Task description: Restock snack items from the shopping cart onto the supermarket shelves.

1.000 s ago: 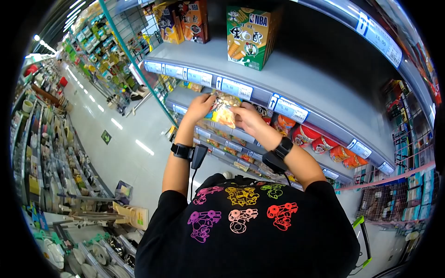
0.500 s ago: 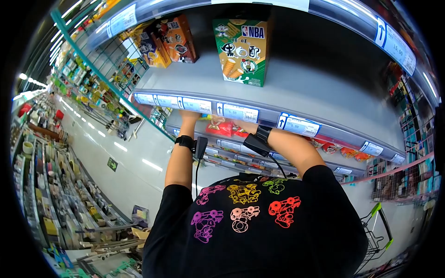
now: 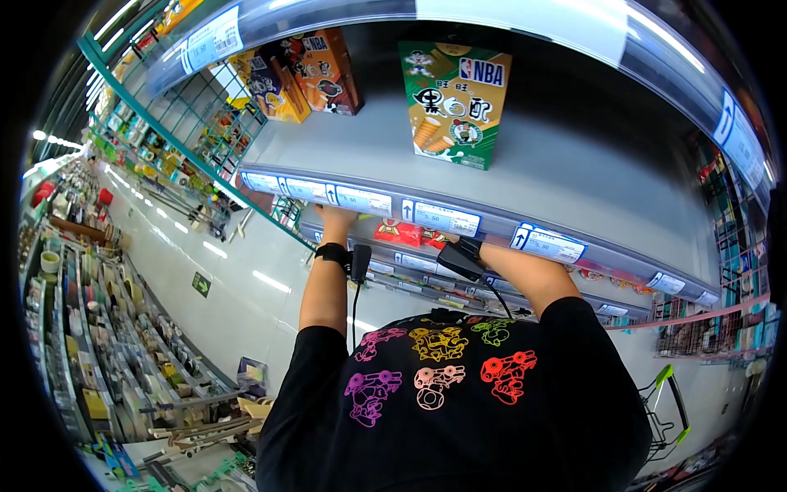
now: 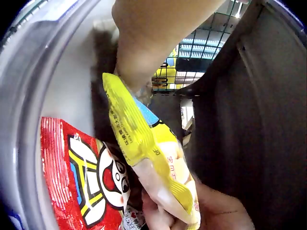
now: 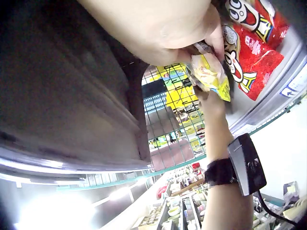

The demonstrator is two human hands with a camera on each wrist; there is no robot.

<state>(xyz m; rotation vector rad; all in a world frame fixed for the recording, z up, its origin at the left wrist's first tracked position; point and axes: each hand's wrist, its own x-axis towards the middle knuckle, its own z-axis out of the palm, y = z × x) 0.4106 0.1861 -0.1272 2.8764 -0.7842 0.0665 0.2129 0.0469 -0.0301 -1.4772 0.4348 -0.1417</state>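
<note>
Under the price-tagged shelf edge, both hands hold a yellow snack bag [image 4: 136, 127] between them, tilted on its edge. My left hand [image 3: 334, 218] grips its far end; those fingers are mostly hidden behind the bag in the left wrist view. At the other end my right hand [image 4: 218, 211] pinches it between thumb and fingers. The shelf edge hides the right hand in the head view. Right beside the yellow bag, on the lower shelf [image 4: 74, 91], lies a red snack bag [image 4: 91, 177] with a cartoon face. Another red bag [image 5: 256, 19] is behind that one.
Above the hands, the upper shelf [image 3: 361, 156] carries a green NBA snack box [image 3: 453, 107] and two more boxes at its left. Its front edge [image 3: 443, 217] hangs over both wrists. Green wire mesh [image 3: 197, 139] closes the left side. A cart [image 3: 668, 410] stands at right.
Both hands have moved with the yellow bag from in front of the shelf edge to underneath it, onto the lower level. The head view has shifted, so the upper shelf looms larger.
</note>
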